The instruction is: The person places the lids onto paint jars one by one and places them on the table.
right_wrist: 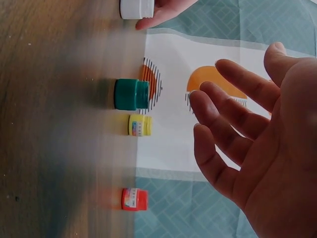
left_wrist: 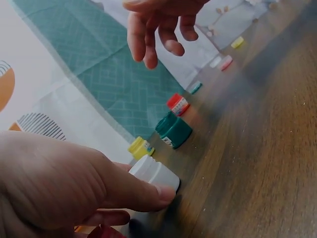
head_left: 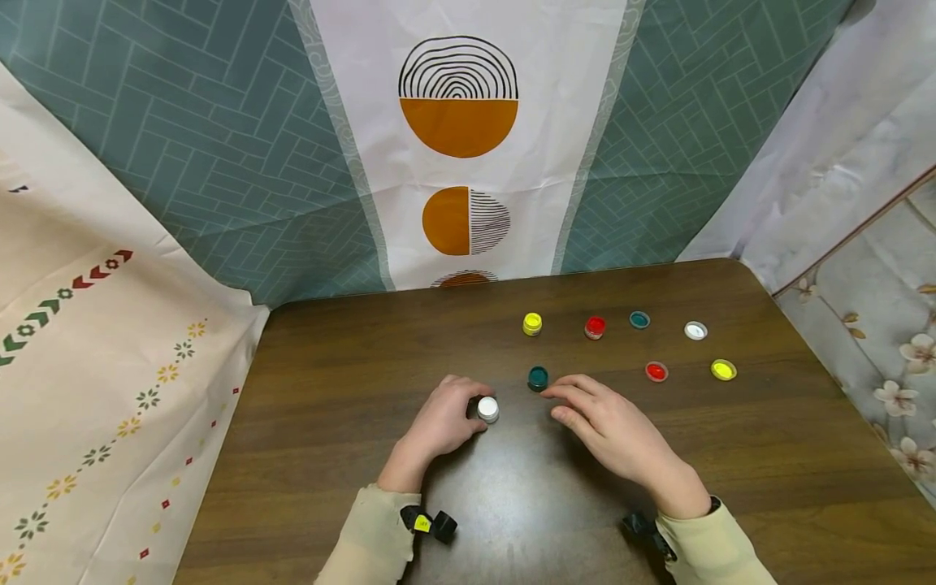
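Observation:
My left hand (head_left: pixel 444 418) holds a small white paint jar (head_left: pixel 487 409) between thumb and fingers, low over the table. In the left wrist view the thumb (left_wrist: pixel 158 194) lies along the jar's side and the jar has no lid on. A green paint jar (head_left: pixel 537 378), also uncapped, stands upright just right of it. My right hand (head_left: pixel 613 426) hovers beside the green jar with its fingers loosely extended and holds nothing. The right wrist view shows a gap between those fingers and the green jar (right_wrist: pixel 132 94).
Behind stand a yellow jar (head_left: pixel 532 324) and a red jar (head_left: pixel 595 327). Over to the right lie a teal lid (head_left: pixel 639 319), a white lid (head_left: pixel 695 331), a red lid (head_left: pixel 656 371) and a yellow lid (head_left: pixel 723 370). A patterned curtain (head_left: pixel 256 162) hangs along the table's far edge.

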`<action>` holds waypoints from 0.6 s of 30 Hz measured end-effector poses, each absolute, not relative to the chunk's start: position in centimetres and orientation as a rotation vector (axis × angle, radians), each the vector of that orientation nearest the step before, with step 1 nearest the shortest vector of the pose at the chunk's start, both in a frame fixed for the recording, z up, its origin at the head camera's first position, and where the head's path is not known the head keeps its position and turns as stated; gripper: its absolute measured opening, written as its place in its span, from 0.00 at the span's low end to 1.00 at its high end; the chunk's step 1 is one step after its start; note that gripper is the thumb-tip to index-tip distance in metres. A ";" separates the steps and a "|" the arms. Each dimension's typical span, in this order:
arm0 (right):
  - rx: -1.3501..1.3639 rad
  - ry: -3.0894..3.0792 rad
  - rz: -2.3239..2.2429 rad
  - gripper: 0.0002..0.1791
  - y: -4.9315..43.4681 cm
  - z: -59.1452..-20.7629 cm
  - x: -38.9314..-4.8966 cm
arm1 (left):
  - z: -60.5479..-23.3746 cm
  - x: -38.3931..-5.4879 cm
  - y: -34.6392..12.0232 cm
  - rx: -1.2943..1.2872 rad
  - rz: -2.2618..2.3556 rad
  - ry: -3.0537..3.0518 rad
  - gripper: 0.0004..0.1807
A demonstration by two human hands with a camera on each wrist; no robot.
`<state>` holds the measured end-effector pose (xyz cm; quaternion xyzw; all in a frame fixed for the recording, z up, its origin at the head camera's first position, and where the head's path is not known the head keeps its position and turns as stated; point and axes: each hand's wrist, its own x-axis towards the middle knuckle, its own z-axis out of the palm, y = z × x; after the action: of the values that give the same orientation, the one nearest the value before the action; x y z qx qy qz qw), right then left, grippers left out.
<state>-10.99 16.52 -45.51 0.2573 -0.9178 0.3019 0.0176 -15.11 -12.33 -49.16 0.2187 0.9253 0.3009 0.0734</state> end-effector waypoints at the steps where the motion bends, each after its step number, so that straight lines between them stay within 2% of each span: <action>1: 0.799 -2.852 0.938 0.17 16.5 -45.5 -11.0 | -49.2 -15.2 -12.3 0.663 0.894 2.779 0.21; 11: 0.782 -2.876 0.931 0.17 16.9 -45.5 -11.3 | -49.3 -15.3 -12.2 0.640 0.899 2.780 0.16; 18: 0.761 -2.878 0.920 0.17 17.8 -45.4 -11.8 | -49.1 -15.3 -12.3 0.603 1.082 2.780 0.15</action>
<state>-11.79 17.85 -45.43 0.2443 -0.9236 0.2952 0.0128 -15.27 -12.27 -49.09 0.1978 0.9123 0.3551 0.0491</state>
